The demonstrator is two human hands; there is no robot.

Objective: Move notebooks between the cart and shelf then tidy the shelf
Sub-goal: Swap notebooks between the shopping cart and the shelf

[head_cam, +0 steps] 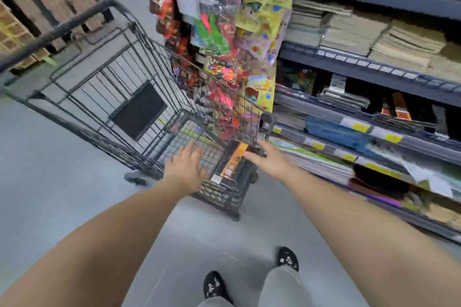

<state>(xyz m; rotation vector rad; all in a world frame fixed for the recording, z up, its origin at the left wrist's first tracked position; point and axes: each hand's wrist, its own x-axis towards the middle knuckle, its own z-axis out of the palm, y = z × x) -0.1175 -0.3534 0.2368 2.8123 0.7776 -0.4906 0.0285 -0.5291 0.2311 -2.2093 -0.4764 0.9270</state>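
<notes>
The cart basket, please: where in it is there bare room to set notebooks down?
The cart's wire floor between the black panel and the left hand is bare. Its near right corner is taken by orange-and-black notebooks, beside the right hand. The shelf tiers alongside look packed.

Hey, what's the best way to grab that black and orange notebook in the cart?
Probably reach in from above, since the wire walls of the cart block its sides. Grip the notebook by its two long edges, left hand on one, right hand on the other.
</notes>
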